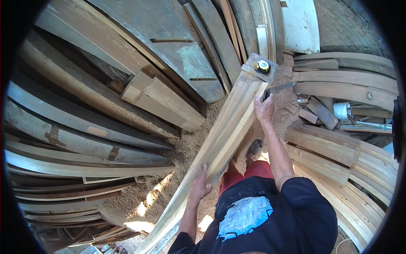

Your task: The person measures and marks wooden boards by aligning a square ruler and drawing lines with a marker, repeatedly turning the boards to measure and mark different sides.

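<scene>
Long pale planks lie side by side on a narrow bench, running from the lower left up to the upper middle. My left hand rests on their near part, fingers stretched flat along the wood and thumb apart. At the far part my right hand is closed around the dark stock of what looks like a try square. Its flat grey blade points right, past the planks' edge. A black and yellow tape measure sits on a block at the bench's far end.
Boards lean in stacks along the left, and more timber is piled on the right. A white cup-like container stands among offcuts. Sawdust covers the floor beside the bench. A large grey panel leans behind.
</scene>
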